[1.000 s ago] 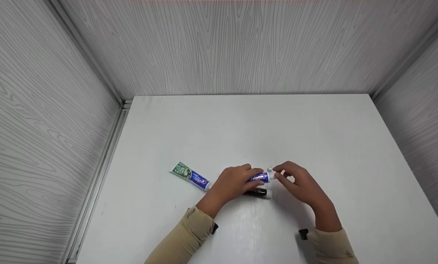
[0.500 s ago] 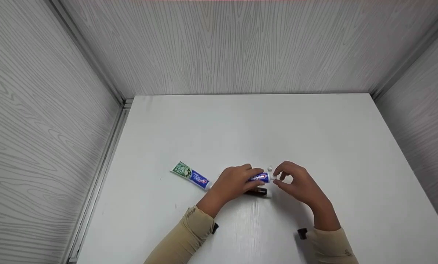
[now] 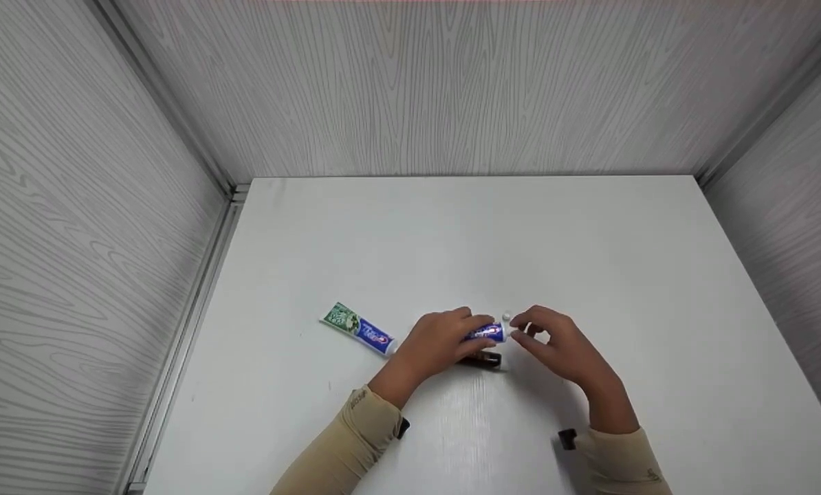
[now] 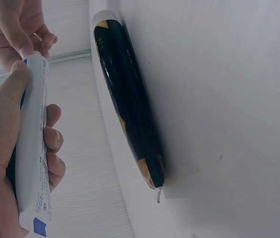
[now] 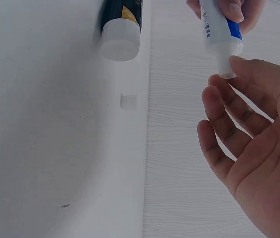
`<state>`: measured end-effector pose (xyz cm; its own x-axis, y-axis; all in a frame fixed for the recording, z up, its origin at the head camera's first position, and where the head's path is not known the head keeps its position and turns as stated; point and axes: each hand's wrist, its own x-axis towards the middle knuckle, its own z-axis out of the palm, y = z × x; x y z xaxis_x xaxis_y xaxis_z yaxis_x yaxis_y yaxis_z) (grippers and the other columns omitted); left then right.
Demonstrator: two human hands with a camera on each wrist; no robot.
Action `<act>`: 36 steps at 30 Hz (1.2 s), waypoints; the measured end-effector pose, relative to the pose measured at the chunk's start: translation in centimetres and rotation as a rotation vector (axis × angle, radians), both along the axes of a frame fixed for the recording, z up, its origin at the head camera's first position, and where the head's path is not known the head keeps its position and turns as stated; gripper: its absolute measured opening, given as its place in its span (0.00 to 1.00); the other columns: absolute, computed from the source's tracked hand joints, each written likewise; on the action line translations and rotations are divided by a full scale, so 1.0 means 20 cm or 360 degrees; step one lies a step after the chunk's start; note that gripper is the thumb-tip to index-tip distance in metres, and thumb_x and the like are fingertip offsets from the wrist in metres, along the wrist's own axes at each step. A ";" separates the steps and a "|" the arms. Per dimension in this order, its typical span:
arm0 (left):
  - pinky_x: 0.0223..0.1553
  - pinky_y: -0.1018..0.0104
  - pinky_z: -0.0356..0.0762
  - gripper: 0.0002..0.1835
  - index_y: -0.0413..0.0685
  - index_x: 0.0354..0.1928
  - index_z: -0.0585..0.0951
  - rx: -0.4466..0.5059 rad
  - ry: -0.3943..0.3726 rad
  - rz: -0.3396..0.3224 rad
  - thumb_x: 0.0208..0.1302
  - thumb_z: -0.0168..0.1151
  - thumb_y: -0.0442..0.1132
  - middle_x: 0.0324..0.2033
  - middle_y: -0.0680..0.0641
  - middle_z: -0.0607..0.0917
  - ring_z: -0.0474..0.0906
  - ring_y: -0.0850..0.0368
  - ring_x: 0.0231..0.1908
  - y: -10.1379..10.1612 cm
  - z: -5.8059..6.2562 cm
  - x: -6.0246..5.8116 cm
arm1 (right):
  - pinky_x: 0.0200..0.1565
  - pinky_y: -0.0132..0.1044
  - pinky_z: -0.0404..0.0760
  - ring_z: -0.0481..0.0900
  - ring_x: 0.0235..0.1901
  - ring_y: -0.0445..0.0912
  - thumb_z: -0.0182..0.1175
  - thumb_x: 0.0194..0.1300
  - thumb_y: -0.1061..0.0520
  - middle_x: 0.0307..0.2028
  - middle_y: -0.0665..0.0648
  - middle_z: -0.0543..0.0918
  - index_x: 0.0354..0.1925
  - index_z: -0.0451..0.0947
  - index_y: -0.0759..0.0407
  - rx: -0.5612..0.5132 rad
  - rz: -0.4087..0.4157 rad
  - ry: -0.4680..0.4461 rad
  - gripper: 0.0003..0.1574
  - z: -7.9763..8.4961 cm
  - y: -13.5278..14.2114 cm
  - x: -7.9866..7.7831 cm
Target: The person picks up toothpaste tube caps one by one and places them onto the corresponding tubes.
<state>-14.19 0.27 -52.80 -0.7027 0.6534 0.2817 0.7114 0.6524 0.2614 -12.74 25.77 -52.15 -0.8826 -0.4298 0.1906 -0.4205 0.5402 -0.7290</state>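
Observation:
In the head view my left hand (image 3: 445, 340) grips a blue-and-white toothpaste tube (image 3: 487, 333), held up off the table with its narrow end to the right. The left wrist view shows the tube's white printed back (image 4: 33, 144), thumb along one side and fingers curled round the other. My right hand (image 3: 555, 340) is at the tube's narrow white end (image 5: 224, 64), pinching it between thumb and index finger; the other fingers are loosely bent. Below the held tube lies a dark toothpaste tube (image 4: 127, 99) with a white cap (image 5: 121, 42), partly hidden by my left hand in the head view.
A green-and-blue toothpaste tube (image 3: 359, 330) lies slantwise left of my left hand. A small white round piece (image 3: 506, 316) shows just beyond the held tube's end. The white table (image 3: 452, 240) is bounded by grey wood-grain panels (image 3: 410, 89) at the back and sides.
My right hand's thumb and fingers have shifted slightly at the tube's narrow end. The left hand and the lying tubes stay in place.

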 end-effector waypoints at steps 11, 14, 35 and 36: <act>0.27 0.69 0.73 0.21 0.65 0.58 0.79 0.0021 0.0009 -0.0005 0.71 0.50 0.62 0.33 0.58 0.79 0.70 0.67 0.25 0.00 -0.01 0.00 | 0.48 0.43 0.78 0.79 0.43 0.38 0.59 0.71 0.48 0.46 0.42 0.83 0.48 0.80 0.45 0.0010 0.0001 -0.0133 0.10 -0.02 0.00 0.00; 0.28 0.69 0.74 0.21 0.64 0.58 0.79 0.0035 0.0041 -0.0012 0.71 0.52 0.61 0.32 0.57 0.79 0.70 0.67 0.25 0.00 -0.01 0.00 | 0.50 0.42 0.77 0.78 0.46 0.38 0.57 0.72 0.48 0.47 0.42 0.83 0.48 0.80 0.46 0.0012 0.0000 -0.0159 0.10 -0.02 0.00 0.00; 0.28 0.68 0.73 0.21 0.65 0.58 0.79 0.0015 -0.0022 -0.0010 0.71 0.50 0.61 0.33 0.58 0.80 0.70 0.66 0.26 0.01 -0.02 0.00 | 0.42 0.48 0.79 0.79 0.36 0.39 0.66 0.64 0.54 0.44 0.41 0.82 0.47 0.80 0.42 -0.0005 0.0006 -0.0102 0.12 -0.02 0.00 0.01; 0.28 0.68 0.73 0.21 0.65 0.58 0.79 0.0012 -0.0023 -0.0009 0.71 0.50 0.61 0.34 0.58 0.80 0.71 0.66 0.26 0.01 -0.02 0.00 | 0.42 0.49 0.79 0.79 0.36 0.39 0.66 0.65 0.53 0.44 0.41 0.81 0.47 0.80 0.41 0.0003 0.0002 -0.0115 0.12 -0.02 0.00 0.01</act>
<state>-14.13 0.39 -53.29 -0.7031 0.6550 0.2768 0.7111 0.6464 0.2765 -12.62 25.73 -52.59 -0.8935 -0.4311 0.1255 -0.3673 0.5411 -0.7565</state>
